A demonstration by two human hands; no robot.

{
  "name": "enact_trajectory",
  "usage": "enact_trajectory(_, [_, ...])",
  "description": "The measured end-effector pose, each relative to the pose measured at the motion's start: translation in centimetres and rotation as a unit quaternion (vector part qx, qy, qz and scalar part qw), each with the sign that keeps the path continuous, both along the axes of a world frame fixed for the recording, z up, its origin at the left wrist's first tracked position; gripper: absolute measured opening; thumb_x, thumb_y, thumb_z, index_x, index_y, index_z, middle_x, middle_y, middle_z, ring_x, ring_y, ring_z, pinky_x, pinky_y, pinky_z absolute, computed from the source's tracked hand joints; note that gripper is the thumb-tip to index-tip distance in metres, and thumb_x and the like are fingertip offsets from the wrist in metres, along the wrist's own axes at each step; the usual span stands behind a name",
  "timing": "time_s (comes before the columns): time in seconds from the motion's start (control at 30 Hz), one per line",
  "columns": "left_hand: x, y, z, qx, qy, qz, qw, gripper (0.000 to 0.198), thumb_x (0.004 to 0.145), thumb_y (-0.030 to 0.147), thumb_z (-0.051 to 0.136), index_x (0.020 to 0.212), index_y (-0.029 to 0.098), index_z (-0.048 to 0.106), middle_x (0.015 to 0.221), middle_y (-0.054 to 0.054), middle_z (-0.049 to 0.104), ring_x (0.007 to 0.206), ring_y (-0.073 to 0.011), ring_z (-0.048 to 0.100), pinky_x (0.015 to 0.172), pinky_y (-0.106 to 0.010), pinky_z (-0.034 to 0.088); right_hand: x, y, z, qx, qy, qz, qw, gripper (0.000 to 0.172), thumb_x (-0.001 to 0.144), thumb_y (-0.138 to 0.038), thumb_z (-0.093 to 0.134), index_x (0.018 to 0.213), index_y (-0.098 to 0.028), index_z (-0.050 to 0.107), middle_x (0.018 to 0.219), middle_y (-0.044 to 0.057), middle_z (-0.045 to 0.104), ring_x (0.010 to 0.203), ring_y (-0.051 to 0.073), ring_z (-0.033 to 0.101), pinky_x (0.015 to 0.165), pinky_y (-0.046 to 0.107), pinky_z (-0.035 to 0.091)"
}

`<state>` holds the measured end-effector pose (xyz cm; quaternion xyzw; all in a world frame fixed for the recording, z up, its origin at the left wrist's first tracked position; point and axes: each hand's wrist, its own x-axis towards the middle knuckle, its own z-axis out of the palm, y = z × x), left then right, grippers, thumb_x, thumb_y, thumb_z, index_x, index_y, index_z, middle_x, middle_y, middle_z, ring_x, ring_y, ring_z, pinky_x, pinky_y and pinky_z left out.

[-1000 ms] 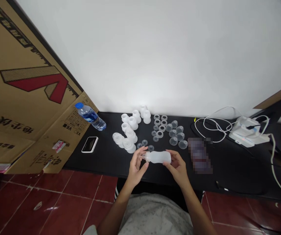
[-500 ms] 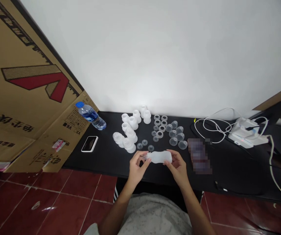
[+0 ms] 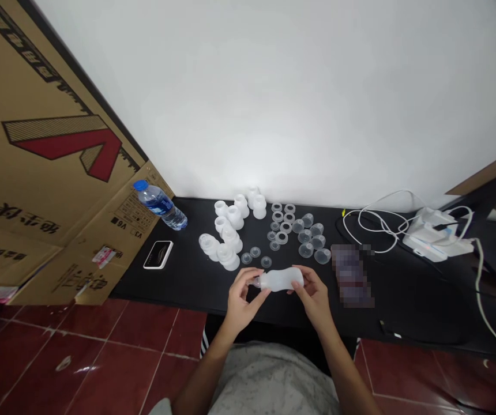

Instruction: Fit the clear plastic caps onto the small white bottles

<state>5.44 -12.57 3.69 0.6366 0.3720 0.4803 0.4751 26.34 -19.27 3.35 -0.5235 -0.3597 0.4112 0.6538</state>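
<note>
Two bare hands hold a translucent plastic bottle (image 3: 280, 279) on its side above the near part of a black tabletop (image 3: 408, 311); whether it touches the tabletop cannot be told; the left hand (image 3: 241, 302) curls closed around the narrow neck end, while the right hand (image 3: 314, 297) presses fingers and thumb around the wide body; the bottle appears light, soft-walled and possibly slick, so the wide body seems the surest place to hold; farther away, left of centre, stand white plastic cups (image 3: 226, 230); clear plastic caps (image 3: 307, 242) and small clear rings (image 3: 281, 237) lie grouped to their right; a water bottle (image 3: 160, 206) rests at far left against flattened cardboard (image 3: 57, 173); a white cable (image 3: 373, 225) loops at far right.
</note>
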Motion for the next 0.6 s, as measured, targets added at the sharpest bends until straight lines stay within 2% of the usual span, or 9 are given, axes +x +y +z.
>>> enact_trajectory(0.07, [0.01,-0.04,0.02,-0.008,-0.013,0.018,1.0,0.045,0.093,0.044,0.084,0.131,0.021,0.076,0.13,-0.014,0.076,0.116,-0.0285,0.075,0.094,-0.035,0.062,0.02,-0.01,0.09,0.007,-0.003,-0.004,1.0,0.043,0.091,-0.047,0.088,0.125,-0.024,0.074,0.115,0.011,0.079,0.094,0.026,0.076,0.071,0.033,0.068])
enact_trajectory(0.1, [0.06,0.03,-0.03,-0.021,-0.015,0.024,0.999,0.044,0.095,0.047,0.082,0.129,0.02,0.076,0.124,-0.014,0.078,0.111,-0.0278,0.077,0.091,-0.034,0.063,0.04,-0.04,0.15,0.013,-0.006,-0.002,1.0,0.044,0.091,-0.046,0.089,0.126,-0.025,0.074,0.118,0.011,0.079,0.099,0.026,0.076,0.077,0.034,0.068])
enact_trajectory(0.23, [0.31,0.44,-0.3,-0.072,0.011,0.017,0.997,0.034,0.099,0.051,0.075,0.102,0.017,0.08,0.091,-0.008,0.082,0.081,-0.0217,0.079,0.073,-0.028,0.063,0.14,-0.18,0.27,0.027,-0.022,0.013,0.999,0.045,0.092,-0.045,0.088,0.13,-0.026,0.072,0.124,0.012,0.079,0.11,0.028,0.077,0.093,0.038,0.066])
enact_trajectory(0.4, [0.18,0.34,-0.2,-0.03,0.011,0.01,0.999,0.027,0.096,0.043,0.08,0.106,0.018,0.082,0.099,-0.009,0.083,0.087,-0.0221,0.081,0.078,-0.03,0.065,0.26,-0.22,0.04,0.016,-0.007,0.017,1.0,0.042,0.095,-0.043,0.086,0.13,-0.025,0.073,0.118,0.011,0.081,0.098,0.025,0.078,0.084,0.035,0.068])
enact_trajectory(0.6, [-0.12,-0.11,-0.52,0.044,0.041,0.046,0.997,0.022,0.094,0.035,0.083,0.11,0.02,0.085,0.1,-0.009,0.082,0.085,-0.0204,0.079,0.07,-0.026,0.062,0.27,-0.18,0.0,0.005,-0.01,0.015,1.0,0.043,0.094,-0.046,0.086,0.128,-0.023,0.075,0.114,0.011,0.081,0.091,0.024,0.078,0.077,0.034,0.068])
